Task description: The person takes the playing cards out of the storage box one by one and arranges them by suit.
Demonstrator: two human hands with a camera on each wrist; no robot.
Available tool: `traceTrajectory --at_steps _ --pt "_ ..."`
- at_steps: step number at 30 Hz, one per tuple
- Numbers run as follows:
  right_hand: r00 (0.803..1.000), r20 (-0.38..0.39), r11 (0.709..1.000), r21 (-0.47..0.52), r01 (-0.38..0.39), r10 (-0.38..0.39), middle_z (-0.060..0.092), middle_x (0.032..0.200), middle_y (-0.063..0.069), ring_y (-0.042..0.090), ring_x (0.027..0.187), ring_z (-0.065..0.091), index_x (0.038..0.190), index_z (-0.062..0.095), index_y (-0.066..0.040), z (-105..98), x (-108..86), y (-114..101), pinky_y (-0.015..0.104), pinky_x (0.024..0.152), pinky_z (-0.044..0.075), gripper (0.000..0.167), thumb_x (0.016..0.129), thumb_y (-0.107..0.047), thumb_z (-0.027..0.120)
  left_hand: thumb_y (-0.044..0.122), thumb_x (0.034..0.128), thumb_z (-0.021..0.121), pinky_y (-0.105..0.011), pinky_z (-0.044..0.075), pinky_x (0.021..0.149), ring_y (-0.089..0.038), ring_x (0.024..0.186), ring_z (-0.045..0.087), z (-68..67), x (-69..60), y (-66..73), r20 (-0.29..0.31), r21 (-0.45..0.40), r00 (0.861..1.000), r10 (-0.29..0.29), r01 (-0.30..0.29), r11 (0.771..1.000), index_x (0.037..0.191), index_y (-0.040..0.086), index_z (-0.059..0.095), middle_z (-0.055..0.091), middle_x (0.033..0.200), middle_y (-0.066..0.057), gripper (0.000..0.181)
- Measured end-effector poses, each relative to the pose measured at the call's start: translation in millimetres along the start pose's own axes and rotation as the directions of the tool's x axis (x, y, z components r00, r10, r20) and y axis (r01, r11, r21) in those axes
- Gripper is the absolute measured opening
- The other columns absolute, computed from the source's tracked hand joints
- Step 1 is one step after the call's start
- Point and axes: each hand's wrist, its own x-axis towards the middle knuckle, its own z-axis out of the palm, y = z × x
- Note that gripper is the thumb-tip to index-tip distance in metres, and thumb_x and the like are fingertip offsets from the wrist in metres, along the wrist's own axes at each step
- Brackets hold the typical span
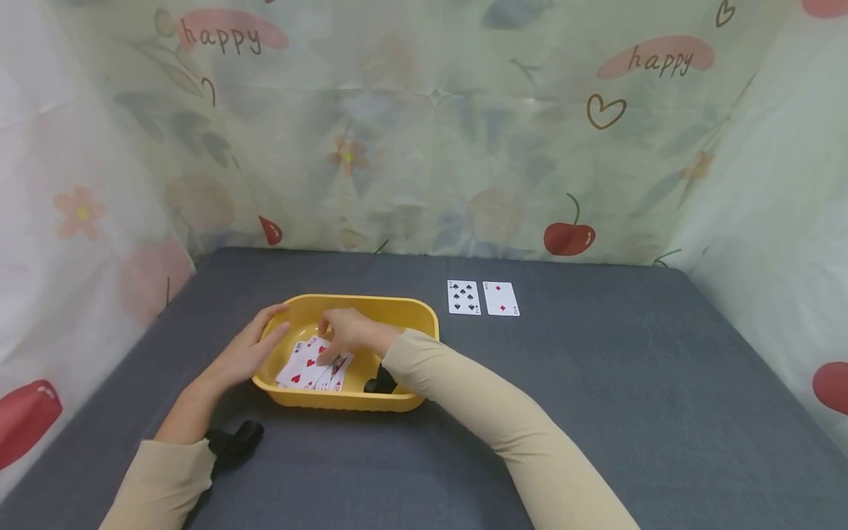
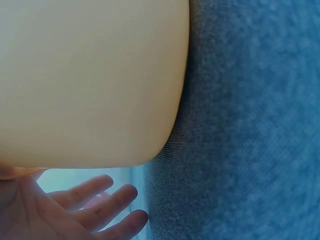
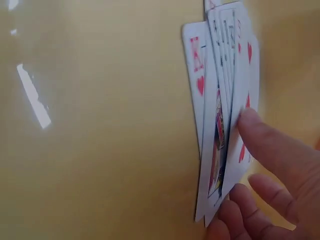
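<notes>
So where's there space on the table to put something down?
The biggest bare patch is the dark grey table right of the two of diamonds and the right sleeve. A strip behind the yellow tray is bare too. It's crowded inside the tray, where the right hand grips the pile of cards, with the left hand at its left end.

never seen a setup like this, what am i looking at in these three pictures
No machine here: a person uses two bare hands. The wide picture is from a camera worn on the head, the others from one on each wrist. On the dark table stands a yellow tub with a pile of playing cards inside; to its right a seven of spades and a two of diamonds lie face up. The left hand rests at the tub's left end; the right hand reaches inside and seems to pinch a heart card.
</notes>
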Motion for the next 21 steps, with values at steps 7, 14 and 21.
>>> traceTrajectory --at_steps 7,14,21 --pt "1.000 -0.010 1.000 -0.006 -0.003 0.003 0.053 0.092 0.000 0.012 0.080 0.049 0.105 0.054 -0.012 1.6 0.1 0.0 0.018 0.065 0.039 0.041 0.075 -0.024 0.079 0.042 0.1001 0.034 -0.062 0.021 0.106 -0.044 0.133 0.026 0.4 -0.3 0.1 -0.006 -0.001 1.000 0.003 -0.003 1.000 0.146 0.005 0.020 0.022 0.149 -0.026 0.060" --pt "1.000 -0.017 0.999 0.036 0.019 -0.019 0.056 0.096 0.001 0.011 0.082 0.049 0.106 0.053 -0.011 0.4 -1.8 -0.2 0.017 0.066 0.040 0.042 0.075 -0.022 0.079 0.041 0.1003 0.034 -0.063 0.019 0.106 -0.045 0.135 0.024 0.3 -1.0 0.4 -0.004 -0.003 1.000 0.008 -0.008 1.000 0.146 0.005 0.020 0.021 0.150 -0.027 0.060" --pt "1.000 0.010 0.999 0.029 0.013 -0.013 0.054 0.095 0.001 0.013 0.082 0.050 0.106 0.050 -0.011 0.9 -3.6 -1.5 0.017 0.066 0.040 0.048 0.072 -0.025 0.081 0.042 0.1001 0.034 -0.063 0.020 0.106 -0.045 0.135 0.024 0.8 -0.1 -0.3 -0.006 -0.005 1.000 0.004 -0.004 1.000 0.146 0.005 0.019 0.021 0.150 -0.027 0.061"
